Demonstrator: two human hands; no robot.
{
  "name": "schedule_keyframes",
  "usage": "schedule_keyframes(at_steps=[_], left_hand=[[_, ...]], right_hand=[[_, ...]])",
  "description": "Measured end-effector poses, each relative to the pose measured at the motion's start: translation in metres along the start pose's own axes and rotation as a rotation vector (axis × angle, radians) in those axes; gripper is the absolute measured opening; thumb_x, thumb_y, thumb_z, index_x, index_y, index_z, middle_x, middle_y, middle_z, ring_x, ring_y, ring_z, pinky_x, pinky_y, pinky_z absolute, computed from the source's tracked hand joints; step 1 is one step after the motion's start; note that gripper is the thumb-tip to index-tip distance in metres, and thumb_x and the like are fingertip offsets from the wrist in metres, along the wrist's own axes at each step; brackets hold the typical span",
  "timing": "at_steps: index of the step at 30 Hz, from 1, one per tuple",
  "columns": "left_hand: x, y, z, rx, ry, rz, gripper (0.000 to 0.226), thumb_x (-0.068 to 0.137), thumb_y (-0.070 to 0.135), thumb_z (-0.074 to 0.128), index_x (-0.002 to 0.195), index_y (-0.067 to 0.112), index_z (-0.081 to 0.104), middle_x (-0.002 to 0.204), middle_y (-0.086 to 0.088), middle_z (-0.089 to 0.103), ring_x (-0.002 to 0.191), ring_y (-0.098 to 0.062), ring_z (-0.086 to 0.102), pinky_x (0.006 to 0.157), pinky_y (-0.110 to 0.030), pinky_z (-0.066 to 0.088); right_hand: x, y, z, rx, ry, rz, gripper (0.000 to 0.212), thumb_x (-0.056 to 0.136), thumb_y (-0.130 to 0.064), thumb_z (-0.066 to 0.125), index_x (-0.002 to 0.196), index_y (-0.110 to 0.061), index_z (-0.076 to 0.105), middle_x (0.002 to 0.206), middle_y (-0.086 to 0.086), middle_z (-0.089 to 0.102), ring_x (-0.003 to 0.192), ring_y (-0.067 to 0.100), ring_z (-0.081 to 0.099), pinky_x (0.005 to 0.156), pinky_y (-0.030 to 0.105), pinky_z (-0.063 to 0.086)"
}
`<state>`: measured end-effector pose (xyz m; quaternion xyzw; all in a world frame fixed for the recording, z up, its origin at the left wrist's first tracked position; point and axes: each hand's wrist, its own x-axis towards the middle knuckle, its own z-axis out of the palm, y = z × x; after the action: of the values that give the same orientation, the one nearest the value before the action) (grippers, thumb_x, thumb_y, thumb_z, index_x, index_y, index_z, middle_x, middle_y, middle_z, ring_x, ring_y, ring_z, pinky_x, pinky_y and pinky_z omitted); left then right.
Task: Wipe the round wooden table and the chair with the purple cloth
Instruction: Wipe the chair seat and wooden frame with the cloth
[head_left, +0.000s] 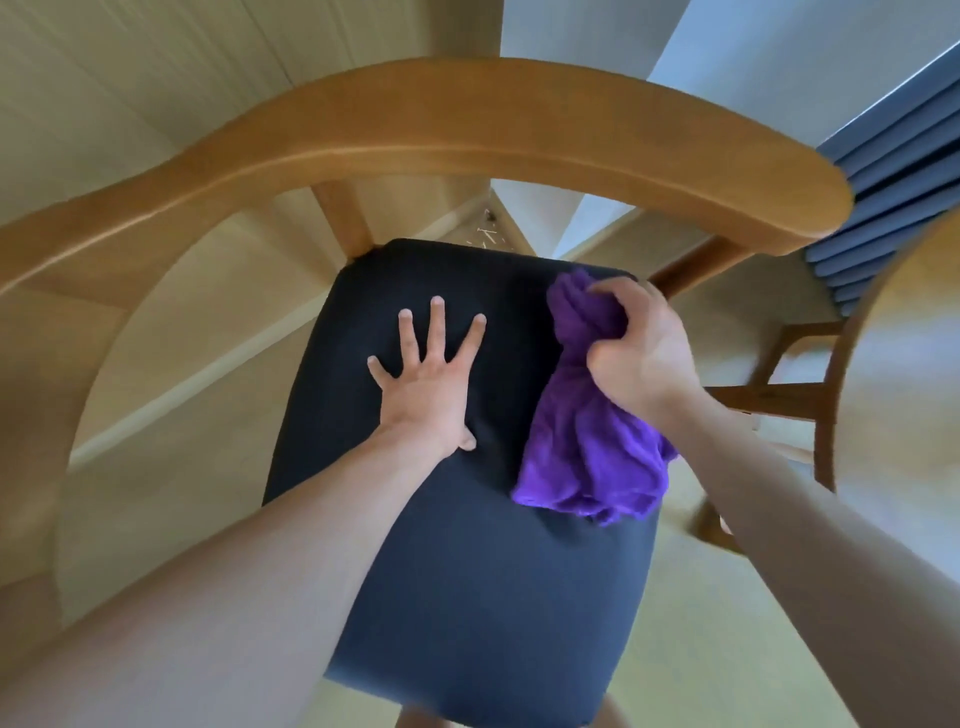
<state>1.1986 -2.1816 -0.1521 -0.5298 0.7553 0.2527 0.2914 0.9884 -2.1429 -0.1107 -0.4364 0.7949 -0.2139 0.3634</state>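
The chair (467, 597) fills the view: a dark navy padded seat ringed by a curved light-wood back and arm rail (467, 130). My left hand (428, 384) lies flat on the middle of the seat, fingers spread and straight. My right hand (639, 353) grips the bunched purple cloth (587, 452) near the seat's back right corner, and the cloth's loose end trails toward me along the seat's right side. The round wooden table (904, 374) shows only as a curved edge at the far right.
A second wooden chair (789, 395) stands under the table at the right, its frame close to my right arm. Blue pleated curtains (883, 171) hang at the upper right. Pale floor and white skirting lie left of and behind the chair.
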Motion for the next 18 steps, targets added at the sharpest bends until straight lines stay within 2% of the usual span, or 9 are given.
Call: schedule_keyframes(at_steps=[2, 3, 4, 5, 7, 9, 12, 15, 18], left_hand=[[0.0, 0.0, 0.0, 0.007, 0.013, -0.006, 0.149, 0.068, 0.036, 0.096, 0.159, 0.042, -0.022, 0.162, -0.004, -0.042, 0.153, -0.042, -0.031, 0.115, -0.077, 0.017], [0.0, 0.0, 0.0, 0.01, 0.016, -0.012, 0.148, 0.068, 0.036, 0.096, 0.159, 0.043, -0.021, 0.163, -0.003, -0.042, 0.153, -0.041, -0.03, 0.116, -0.077, 0.017], [0.0, 0.0, 0.0, 0.007, 0.018, -0.019, 0.148, 0.068, 0.036, 0.096, 0.159, 0.043, -0.021, 0.163, -0.002, -0.041, 0.153, -0.041, -0.03, 0.116, -0.076, 0.017], [0.0, 0.0, 0.001, 0.003, 0.022, -0.024, 0.148, 0.068, 0.036, 0.096, 0.159, 0.044, -0.021, 0.162, -0.001, -0.042, 0.153, -0.04, -0.03, 0.116, -0.076, 0.017], [0.0, -0.001, 0.004, 0.001, 0.037, -0.029, 0.148, 0.068, 0.035, 0.096, 0.158, 0.046, -0.021, 0.162, 0.001, -0.042, 0.153, -0.039, -0.031, 0.117, -0.076, 0.017], [0.001, 0.0, 0.005, 0.006, 0.041, -0.035, 0.149, 0.067, 0.035, 0.097, 0.158, 0.046, -0.02, 0.162, 0.002, -0.042, 0.154, -0.038, -0.03, 0.117, -0.075, 0.017], [0.002, 0.003, 0.004, 0.006, 0.046, -0.056, 0.15, 0.065, 0.033, 0.098, 0.158, 0.047, -0.019, 0.163, 0.003, -0.042, 0.154, -0.038, -0.03, 0.117, -0.076, 0.017], [0.0, 0.006, 0.0, -0.028, 0.044, -0.066, 0.148, 0.067, 0.028, 0.097, 0.158, 0.047, -0.017, 0.163, 0.004, -0.041, 0.154, -0.036, -0.031, 0.118, -0.076, 0.015], [-0.006, 0.004, -0.002, -0.029, 0.071, -0.067, 0.14, 0.076, 0.015, 0.09, 0.158, 0.047, -0.019, 0.164, 0.002, -0.039, 0.154, -0.036, -0.031, 0.12, -0.075, 0.014]], right_hand=[[0.03, -0.006, 0.005, -0.066, -0.104, 0.003, 0.078, 0.068, -0.024, 0.056, 0.145, -0.027, 0.048, 0.148, 0.005, 0.042, 0.138, 0.028, 0.038, 0.112, 0.039, 0.034], [0.039, -0.008, 0.015, -0.171, -0.189, 0.011, 0.081, 0.075, -0.026, 0.059, 0.153, -0.03, 0.038, 0.163, 0.005, 0.026, 0.151, 0.029, 0.02, 0.122, 0.049, 0.02], [0.045, -0.007, 0.028, -0.284, -0.234, 0.011, 0.081, 0.08, -0.031, 0.06, 0.156, -0.033, 0.03, 0.169, 0.001, 0.012, 0.155, 0.029, 0.006, 0.125, 0.055, 0.007], [0.047, -0.005, 0.041, -0.377, -0.224, -0.003, 0.082, 0.083, -0.037, 0.059, 0.157, -0.036, 0.026, 0.171, -0.001, 0.005, 0.156, 0.029, 0.001, 0.124, 0.058, 0.002], [0.046, 0.001, 0.059, -0.492, -0.106, -0.064, 0.082, 0.081, -0.044, 0.057, 0.156, -0.035, 0.026, 0.169, 0.001, 0.011, 0.154, 0.033, 0.007, 0.121, 0.061, 0.008], [0.041, 0.006, 0.06, -0.56, -0.014, -0.132, 0.083, 0.074, -0.039, 0.058, 0.152, -0.031, 0.032, 0.163, 0.003, 0.024, 0.148, 0.036, 0.02, 0.118, 0.061, 0.019], [0.018, 0.006, 0.06, -0.581, 0.022, -0.236, 0.08, 0.064, -0.032, 0.06, 0.142, -0.028, 0.044, 0.149, 0.002, 0.041, 0.137, 0.037, 0.033, 0.107, 0.055, 0.035], [-0.053, 0.009, 0.078, -0.604, -0.136, -0.339, 0.07, 0.061, -0.029, 0.065, 0.131, -0.028, 0.054, 0.132, -0.001, 0.049, 0.124, 0.034, 0.042, 0.092, 0.047, 0.04], [-0.104, 0.017, 0.09, -0.651, -0.372, -0.383, 0.056, 0.066, -0.027, 0.066, 0.121, -0.026, 0.058, 0.125, -0.004, 0.049, 0.115, 0.032, 0.045, 0.088, 0.043, 0.04]])
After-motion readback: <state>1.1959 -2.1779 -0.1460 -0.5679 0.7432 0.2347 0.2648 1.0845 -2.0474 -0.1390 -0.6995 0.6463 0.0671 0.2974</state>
